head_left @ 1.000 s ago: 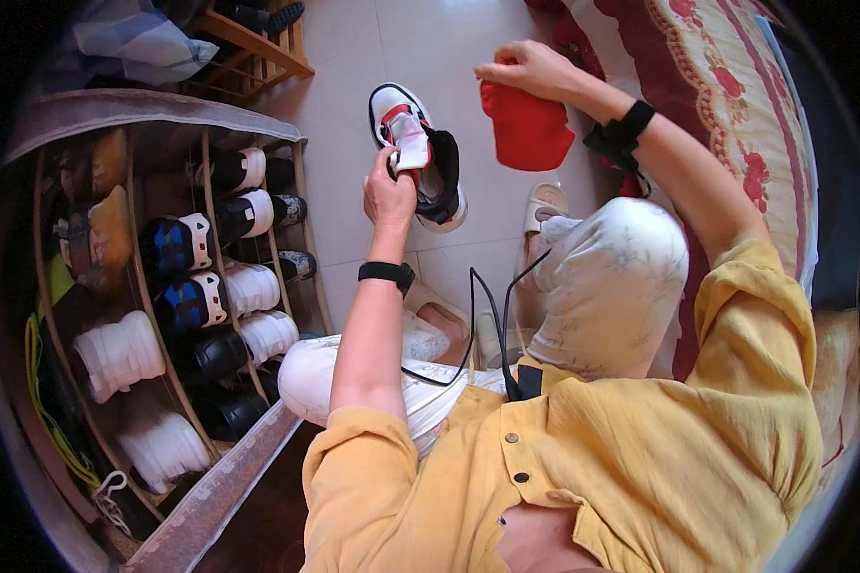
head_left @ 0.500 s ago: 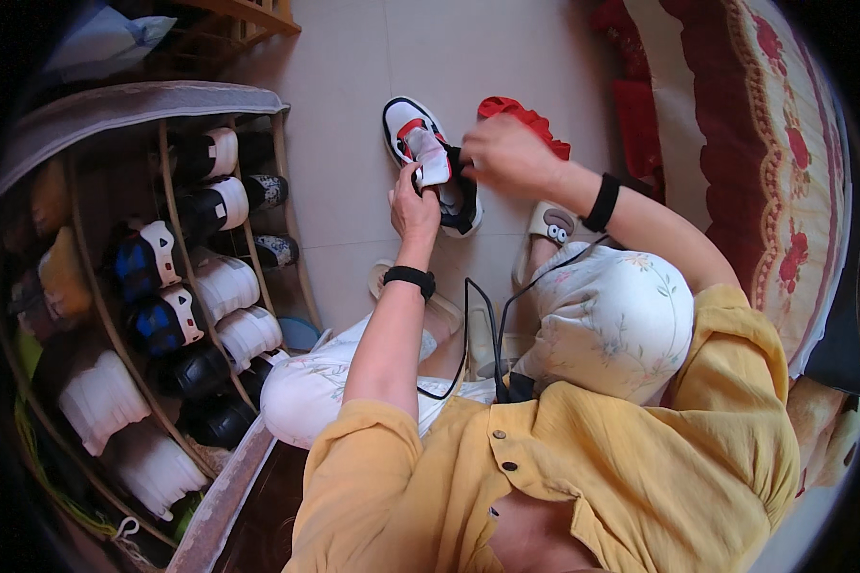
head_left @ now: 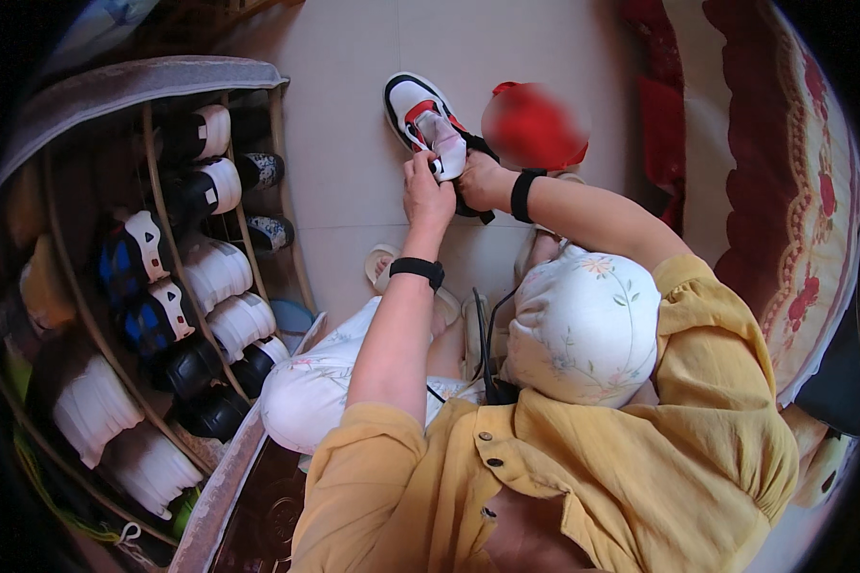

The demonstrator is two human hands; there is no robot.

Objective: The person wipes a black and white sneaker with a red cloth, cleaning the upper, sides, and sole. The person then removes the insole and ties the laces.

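A white, red and black sneaker (head_left: pixel 414 98) stands on the floor in front of me, its toe pointing away. My left hand (head_left: pixel 428 196) pinches the left edge of its raised whitish tongue (head_left: pixel 446 151). On the other side, my right hand (head_left: pixel 484 181) is closed at the sneaker's black collar beside the tongue, with its fingertips partly hidden. Both hands cover much of the heel end. Just right of the sneaker lies a red object (head_left: pixel 537 126), too blurred to name.
A shoe rack (head_left: pixel 153 76) full of shoes stands at the left. To the right, a bed (head_left: pixel 769 191) has a flowered red and cream cover. My slippered feet (head_left: pixel 382 263) are below the hands. A black cable (head_left: pixel 487 334) hangs between my knees.
My right hand, blurred above the sneaker's right side before, has come down and in against its collar by the tongue. My left hand keeps hold of the tongue.
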